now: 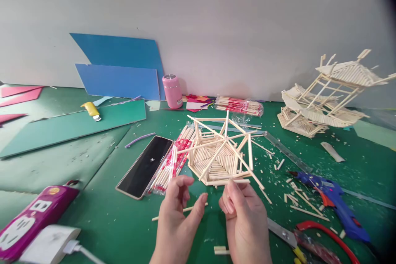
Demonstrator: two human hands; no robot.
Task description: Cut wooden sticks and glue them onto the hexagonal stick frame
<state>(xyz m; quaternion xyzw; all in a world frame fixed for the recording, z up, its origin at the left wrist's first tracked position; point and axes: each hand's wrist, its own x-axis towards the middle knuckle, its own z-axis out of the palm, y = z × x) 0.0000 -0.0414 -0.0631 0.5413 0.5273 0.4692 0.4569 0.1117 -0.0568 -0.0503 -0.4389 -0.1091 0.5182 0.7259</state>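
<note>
A pale hexagonal stick frame (220, 154) with slanting struts stands mid-table, its near edge pinched by the right hand (244, 214). The left hand (179, 214) hovers just beside it, fingers loosely apart and empty. Stick scraps litter the green table (102, 214) before a white wall (216, 29).

Two bare hands, left hand (177, 214) and right hand (244, 214), no sleeves, rings or gloves, short plain nails

Bright, even daylight, soft shadows; edges warp, top right corner darkens.
</note>
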